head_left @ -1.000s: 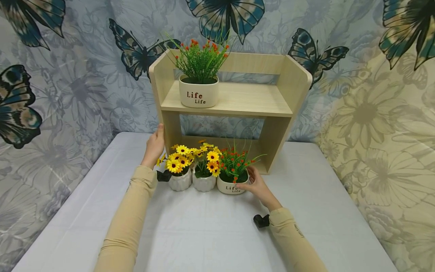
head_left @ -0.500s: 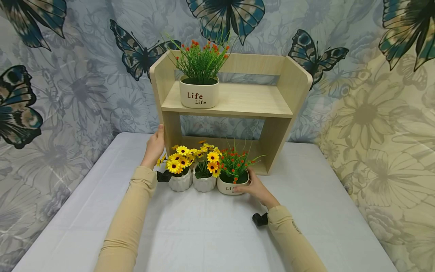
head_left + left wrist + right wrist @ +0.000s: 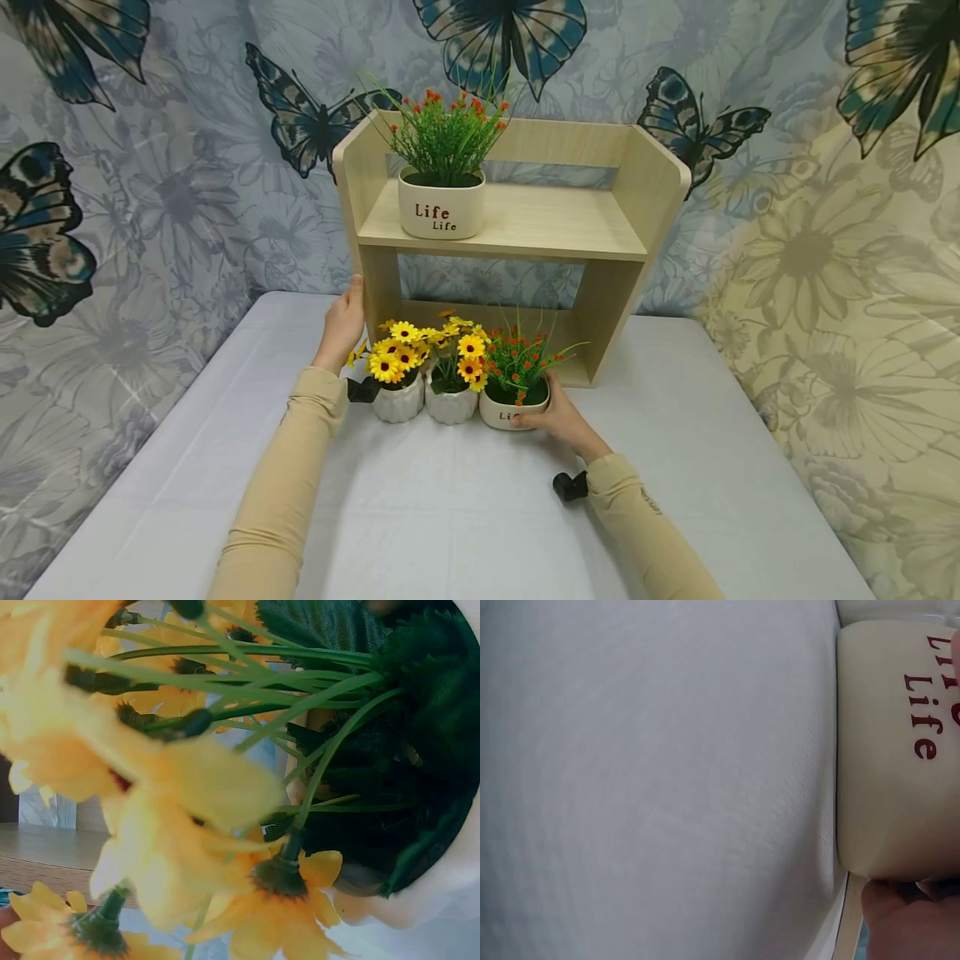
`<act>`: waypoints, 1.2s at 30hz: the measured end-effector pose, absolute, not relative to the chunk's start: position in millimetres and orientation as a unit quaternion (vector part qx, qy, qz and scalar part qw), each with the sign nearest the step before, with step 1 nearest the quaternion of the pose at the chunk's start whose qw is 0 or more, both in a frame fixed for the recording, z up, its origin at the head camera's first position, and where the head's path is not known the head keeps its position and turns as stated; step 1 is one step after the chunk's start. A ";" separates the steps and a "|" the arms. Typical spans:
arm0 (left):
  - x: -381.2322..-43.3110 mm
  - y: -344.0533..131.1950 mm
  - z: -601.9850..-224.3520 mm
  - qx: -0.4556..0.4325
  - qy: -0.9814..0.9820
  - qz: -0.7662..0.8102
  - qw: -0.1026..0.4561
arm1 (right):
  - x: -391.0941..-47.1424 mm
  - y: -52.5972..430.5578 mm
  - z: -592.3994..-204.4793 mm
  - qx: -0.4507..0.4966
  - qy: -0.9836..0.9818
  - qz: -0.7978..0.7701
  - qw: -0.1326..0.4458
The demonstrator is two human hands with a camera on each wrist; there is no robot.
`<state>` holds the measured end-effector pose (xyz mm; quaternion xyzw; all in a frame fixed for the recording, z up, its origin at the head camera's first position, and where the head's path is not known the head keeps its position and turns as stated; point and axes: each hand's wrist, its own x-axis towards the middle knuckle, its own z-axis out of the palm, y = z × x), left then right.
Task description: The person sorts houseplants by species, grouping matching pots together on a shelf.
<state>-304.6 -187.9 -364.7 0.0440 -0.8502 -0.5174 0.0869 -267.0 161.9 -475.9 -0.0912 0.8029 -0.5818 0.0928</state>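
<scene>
In the head view my right hand (image 3: 561, 418) grips the right end of an oval cream flowerpot (image 3: 495, 414) with red-flowered grass, thumb across its front lettering. The right wrist view shows the same flowerpot (image 3: 885, 750) standing on the white cloth, with fingertips (image 3: 907, 915) at its end. My left hand (image 3: 341, 325) rests against the left side panel of a pale wooden shelf (image 3: 502, 248), fingers reaching up along it. Beside that hand stand two white flowerpots, the left one (image 3: 399, 403) and the middle one (image 3: 451, 406), both with yellow flowers. Yellow blossoms (image 3: 281, 900) fill the left wrist view.
On the shelf's upper board, toward the left, stands another cream flowerpot (image 3: 442, 208) lettered "Life". The three lower pots stand in a row before the shelf's bottom level. A white cloth (image 3: 442, 517) covers the table; butterfly-patterned fabric (image 3: 810, 242) hangs behind.
My right hand has moved slightly left and closed in on the cream flowerpot, its thumb now further across the lettering. The left hand and the pots stay in place.
</scene>
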 end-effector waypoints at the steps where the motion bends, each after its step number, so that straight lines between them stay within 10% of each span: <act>1: -304.5 -187.8 -364.4 0.043 -0.850 -0.518 0.086 | -266.7 161.5 -475.6 -0.090 0.802 -0.583 0.091; 36: -303.6 -186.0 -368.5 0.046 -0.843 -0.527 0.094 | -259.6 163.6 -481.4 -0.078 0.809 -0.581 0.046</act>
